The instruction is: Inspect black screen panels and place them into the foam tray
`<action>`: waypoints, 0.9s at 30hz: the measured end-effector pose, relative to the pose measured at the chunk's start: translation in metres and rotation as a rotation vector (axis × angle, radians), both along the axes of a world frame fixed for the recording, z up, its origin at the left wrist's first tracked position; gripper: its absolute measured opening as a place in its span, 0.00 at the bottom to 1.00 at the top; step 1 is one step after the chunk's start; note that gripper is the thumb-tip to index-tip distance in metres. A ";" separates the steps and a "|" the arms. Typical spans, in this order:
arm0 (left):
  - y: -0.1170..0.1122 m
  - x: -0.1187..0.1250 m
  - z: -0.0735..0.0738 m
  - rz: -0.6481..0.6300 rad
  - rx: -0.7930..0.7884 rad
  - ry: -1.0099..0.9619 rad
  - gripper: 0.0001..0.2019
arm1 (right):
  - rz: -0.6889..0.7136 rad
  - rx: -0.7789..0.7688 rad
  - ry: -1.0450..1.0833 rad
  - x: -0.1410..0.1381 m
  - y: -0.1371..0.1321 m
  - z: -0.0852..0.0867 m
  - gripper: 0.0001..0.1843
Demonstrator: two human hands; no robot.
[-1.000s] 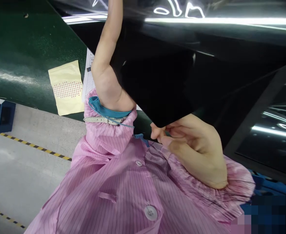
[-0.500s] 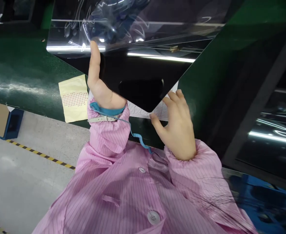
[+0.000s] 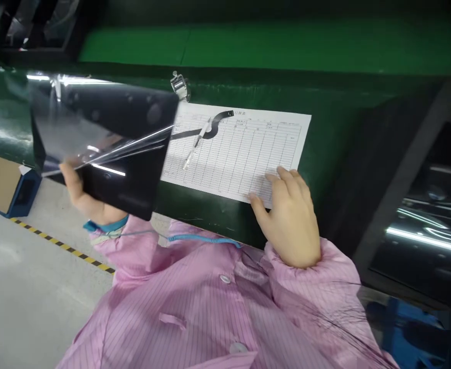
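A glossy black panel (image 3: 133,177), with loose clear film (image 3: 66,123) wrinkled over its face, is tilted up at the left. My left hand (image 3: 90,205) grips its lower edge, thumb on the front; the other fingers are hidden behind it. A blue band (image 3: 108,226) with a coiled cord circles that wrist. My right hand (image 3: 291,220) holds nothing, its fingers apart, over the lower right corner of a printed form (image 3: 248,154). On the form lie a white pen (image 3: 196,146) and a curved black strip (image 3: 214,127), whose left end passes behind the panel.
Behind the form, a small shiny metal piece (image 3: 180,86) sits on the dark green bench (image 3: 348,118). Dark glossy panels (image 3: 429,225) stand at the right. A blue-sided box (image 3: 23,192) is at the left, above the floor's striped tape (image 3: 62,246).
My left hand has carried the panel left and down, turning it, which uncovers the form, pen and black strip. The yellow paper has gone from sight. My right hand has barely moved.
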State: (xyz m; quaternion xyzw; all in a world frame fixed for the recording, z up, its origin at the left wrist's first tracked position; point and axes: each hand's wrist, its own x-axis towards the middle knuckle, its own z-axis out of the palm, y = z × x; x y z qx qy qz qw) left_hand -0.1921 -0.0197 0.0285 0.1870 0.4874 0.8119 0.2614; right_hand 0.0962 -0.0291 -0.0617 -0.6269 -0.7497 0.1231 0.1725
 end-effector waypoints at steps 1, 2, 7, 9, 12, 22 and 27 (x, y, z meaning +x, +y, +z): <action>-0.010 -0.010 -0.001 0.000 0.037 0.014 0.20 | 0.048 0.027 0.032 -0.008 0.005 0.007 0.28; -0.018 -0.018 -0.001 0.005 0.054 0.021 0.20 | 0.118 0.047 0.075 -0.020 0.011 0.013 0.27; -0.047 -0.045 -0.004 -0.004 0.111 0.031 0.22 | 0.573 0.000 0.231 -0.118 0.050 0.026 0.21; -0.054 -0.052 -0.005 -0.049 0.120 0.020 0.23 | 0.702 -0.042 0.238 -0.161 0.067 0.017 0.22; -0.061 -0.055 -0.006 -0.067 0.125 -0.023 0.22 | 0.787 -0.087 0.231 -0.204 0.091 -0.003 0.26; -0.026 -0.072 -0.048 0.056 0.117 -0.334 0.23 | 0.781 -0.090 0.193 -0.192 0.103 -0.031 0.22; 0.007 -0.074 -0.082 0.085 -0.017 -0.499 0.20 | 0.747 -0.061 0.186 -0.195 0.106 -0.032 0.19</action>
